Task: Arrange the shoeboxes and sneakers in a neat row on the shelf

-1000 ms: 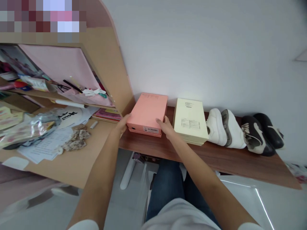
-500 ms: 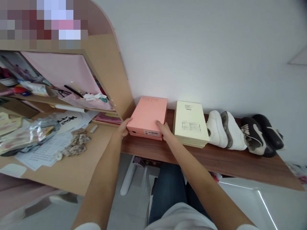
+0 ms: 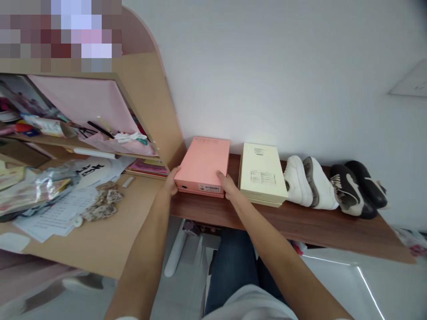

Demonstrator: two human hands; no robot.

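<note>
A pink shoe box lies flat on the dark wooden shelf, its far end near the white wall. My left hand grips its near left corner with the thumb on the lid. My right hand holds the near right corner, fingers wrapped on the edge. A cream shoe box lies just right of the pink one, close beside it.
Right of the cream box stand a pair of white shoes and a pair of black shoes. On the left, a light wooden desk carries papers, a plastic bag and small clutter under pink shelving. My jeans show below.
The pink box has slid slightly further back on the shelf with both hands still on it. The view has shifted a little; the other things stay put.
</note>
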